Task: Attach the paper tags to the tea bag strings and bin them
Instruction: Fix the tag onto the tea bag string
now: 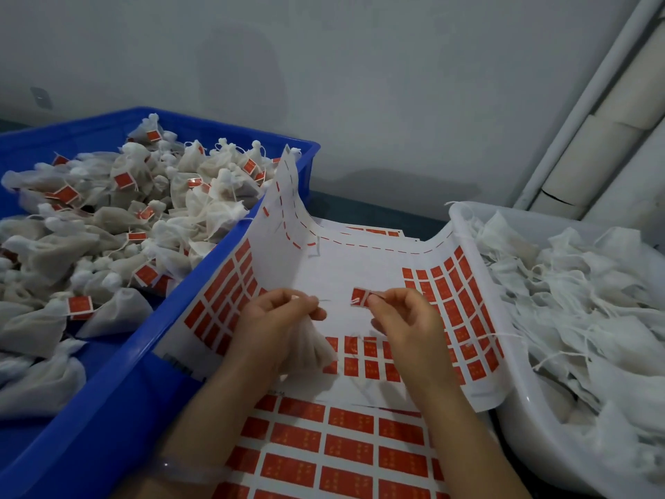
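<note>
Head view: the left hand (279, 318) pinches the tea bag string (324, 301), the right hand (405, 318) pinches a red tag (361, 296), which probably must next close on the string.

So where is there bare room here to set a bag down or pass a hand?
The peeled white middle of the sticker sheet, beyond the left hand and right hand and between its red tag columns, is bare. So is the dark table strip behind it, between blue crate and white tub. Crate and tub are heaped with bags.
</note>
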Demonstrator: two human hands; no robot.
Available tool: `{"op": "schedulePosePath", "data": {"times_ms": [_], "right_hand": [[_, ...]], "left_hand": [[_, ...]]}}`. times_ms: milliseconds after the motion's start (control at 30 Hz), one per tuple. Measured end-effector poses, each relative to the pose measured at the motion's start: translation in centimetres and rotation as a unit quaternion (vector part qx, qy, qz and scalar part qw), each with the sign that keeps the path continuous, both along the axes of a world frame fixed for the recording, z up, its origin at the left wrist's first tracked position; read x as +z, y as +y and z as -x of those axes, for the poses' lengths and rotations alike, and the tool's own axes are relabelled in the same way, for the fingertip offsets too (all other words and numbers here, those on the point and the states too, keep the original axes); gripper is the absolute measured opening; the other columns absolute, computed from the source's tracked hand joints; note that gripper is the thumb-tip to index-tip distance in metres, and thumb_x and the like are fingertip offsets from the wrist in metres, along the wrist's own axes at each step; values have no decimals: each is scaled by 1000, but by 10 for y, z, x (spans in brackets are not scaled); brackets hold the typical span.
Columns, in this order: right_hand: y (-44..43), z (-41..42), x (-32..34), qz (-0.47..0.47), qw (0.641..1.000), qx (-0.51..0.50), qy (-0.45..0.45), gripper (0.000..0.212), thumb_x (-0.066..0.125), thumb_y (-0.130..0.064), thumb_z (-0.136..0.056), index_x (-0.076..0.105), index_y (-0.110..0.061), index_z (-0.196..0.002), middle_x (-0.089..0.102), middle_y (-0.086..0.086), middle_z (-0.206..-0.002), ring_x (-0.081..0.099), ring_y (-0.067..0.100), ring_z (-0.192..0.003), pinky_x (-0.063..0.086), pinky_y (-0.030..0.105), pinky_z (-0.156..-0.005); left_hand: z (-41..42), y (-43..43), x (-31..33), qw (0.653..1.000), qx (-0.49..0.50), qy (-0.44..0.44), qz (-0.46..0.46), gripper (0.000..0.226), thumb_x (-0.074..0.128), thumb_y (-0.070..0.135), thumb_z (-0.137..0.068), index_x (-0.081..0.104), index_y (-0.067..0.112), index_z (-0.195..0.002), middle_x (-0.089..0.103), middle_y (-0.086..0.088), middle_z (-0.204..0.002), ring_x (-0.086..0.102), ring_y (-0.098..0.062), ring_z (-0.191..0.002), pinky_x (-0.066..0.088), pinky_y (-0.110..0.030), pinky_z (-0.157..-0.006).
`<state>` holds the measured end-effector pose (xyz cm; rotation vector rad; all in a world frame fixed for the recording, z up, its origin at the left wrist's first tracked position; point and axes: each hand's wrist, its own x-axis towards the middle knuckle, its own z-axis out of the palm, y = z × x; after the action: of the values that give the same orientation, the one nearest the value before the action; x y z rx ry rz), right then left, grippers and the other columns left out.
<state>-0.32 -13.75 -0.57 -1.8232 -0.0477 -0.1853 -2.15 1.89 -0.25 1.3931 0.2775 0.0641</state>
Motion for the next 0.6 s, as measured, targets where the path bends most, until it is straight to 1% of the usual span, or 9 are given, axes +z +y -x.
{"op": "schedulePosePath", "data": {"times_ms": [67,133,167,233,300,433,533,600], "right_hand": [[-3,9,-2,-88,996,-30,15,17,66,-38,-75,62,-25,-85,70,-15,-79,69,7,-78,53,16,-62],[-5,16,-2,-152,987,-57,21,28,66,-41,-63,65,-21,-83,72,-12,-77,70,7,-75,55,19,-61],[-6,18,-3,-172,983,-67,21,29,66,-40,-60,66,-20,-82,72,-11,-76,70,9,-73,56,21,-61],[-9,21,0,-200,976,-82,14,27,68,-38,-58,66,-21,-80,72,-8,-75,71,14,-71,56,23,-60],[-10,21,2,-221,971,-93,14,26,69,-36,-58,67,-22,-79,72,-6,-74,71,16,-68,56,24,-59],[-11,21,3,-252,961,-110,20,27,69,-36,-57,68,-21,-79,72,-4,-73,70,17,-66,54,23,-58],[-13,21,3,-290,949,-121,31,18,70,-35,-57,71,-24,-72,71,-1,-72,67,16,-61,53,25,-57],[-16,21,3,-313,941,-125,40,12,71,-34,-58,72,-27,-69,71,-1,-72,65,14,-58,52,27,-58]], "left_hand": [[2,-2,0,999,-35,-37,-18,6,64,13,-83,65,18,-78,71,5,-73,63,-18,-83,47,-30,-69],[3,-4,-1,993,-51,-65,-82,10,66,13,-82,64,23,-86,73,8,-78,67,-11,-82,51,-27,-70],[4,-5,-1,989,-57,-79,-110,12,66,13,-83,62,24,-87,73,10,-80,68,-9,-82,52,-25,-69],[7,-8,0,980,-67,-116,-147,12,64,10,-84,59,21,-83,73,12,-79,69,-6,-81,54,-17,-63],[8,-9,1,971,-65,-154,-172,13,62,4,-84,57,15,-78,72,11,-77,69,-6,-79,53,-13,-60],[10,-9,1,959,-50,-199,-197,14,62,0,-82,58,12,-75,72,9,-75,70,-8,-77,54,-15,-62],[10,-8,3,951,-48,-222,-209,21,62,-4,-81,67,15,-76,72,9,-75,70,-10,-76,55,-16,-66],[11,-7,4,947,-42,-237,-215,26,63,-5,-80,70,19,-76,73,10,-76,70,-11,-75,55,-18,-65]]}}
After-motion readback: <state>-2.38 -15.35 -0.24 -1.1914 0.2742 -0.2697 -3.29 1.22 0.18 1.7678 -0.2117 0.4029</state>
